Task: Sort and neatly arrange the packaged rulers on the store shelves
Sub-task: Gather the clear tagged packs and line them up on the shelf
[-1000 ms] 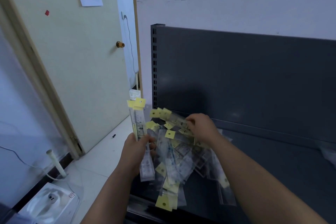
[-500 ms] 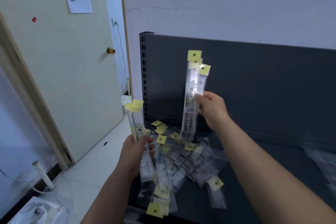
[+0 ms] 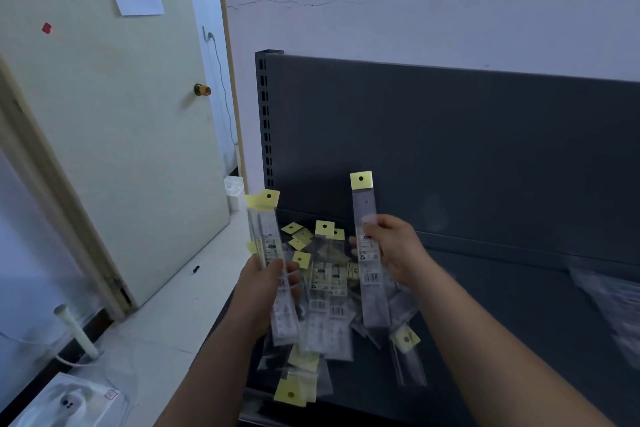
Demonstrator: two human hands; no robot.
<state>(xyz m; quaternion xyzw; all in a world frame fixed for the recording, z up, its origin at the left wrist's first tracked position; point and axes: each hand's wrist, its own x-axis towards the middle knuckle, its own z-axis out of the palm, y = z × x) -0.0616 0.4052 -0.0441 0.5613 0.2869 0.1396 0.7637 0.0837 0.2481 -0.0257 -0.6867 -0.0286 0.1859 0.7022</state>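
Clear-packaged ruler (image 3: 367, 253) upright in right hand (image 3: 394, 246); left hand (image 3: 266, 291) grips a bundle (image 3: 268, 239).

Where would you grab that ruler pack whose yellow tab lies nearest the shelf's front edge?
Probably pinch the front ruler pack by its yellow tab, coming from the front with the thumb on top. The tab pokes free toward the person, while the clear sleeve seems to run back under the pile, so the far end looks pinned.

Head-worn view, facing forward and down, close above the shelf (image 3: 519, 291)
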